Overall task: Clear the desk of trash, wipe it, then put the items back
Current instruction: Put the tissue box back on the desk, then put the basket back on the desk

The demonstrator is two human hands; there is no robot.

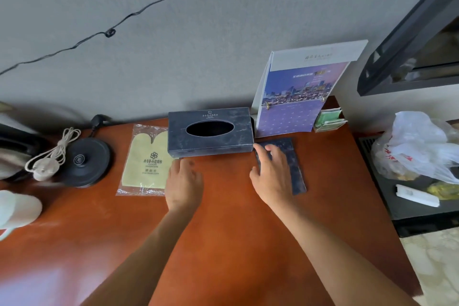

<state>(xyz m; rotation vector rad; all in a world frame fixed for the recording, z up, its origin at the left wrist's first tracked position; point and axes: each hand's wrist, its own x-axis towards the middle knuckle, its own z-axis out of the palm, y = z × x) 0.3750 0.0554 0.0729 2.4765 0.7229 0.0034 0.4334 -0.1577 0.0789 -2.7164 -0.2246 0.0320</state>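
Observation:
A dark tissue box (211,131) stands at the back of the reddish-brown desk (223,231), its oval slot up. My left hand (183,184) rests flat on the desk just in front of the box's left corner, fingers apart, holding nothing. My right hand (272,176) lies over the near end of a flat dark tray (293,164) to the right of the box; whether it grips the tray I cannot tell. A packaged yellow-green cloth (146,164) lies left of the box. A purple brochure stand (298,97) leans on the wall behind the tray.
A black kettle base (84,161) with a white coiled cord (54,154) sits at the left. Green sachets (327,120) stand by the brochure. A white plastic bag (419,146) and a white remote (417,195) lie on a dark unit to the right. A white object (17,208) is at the left edge.

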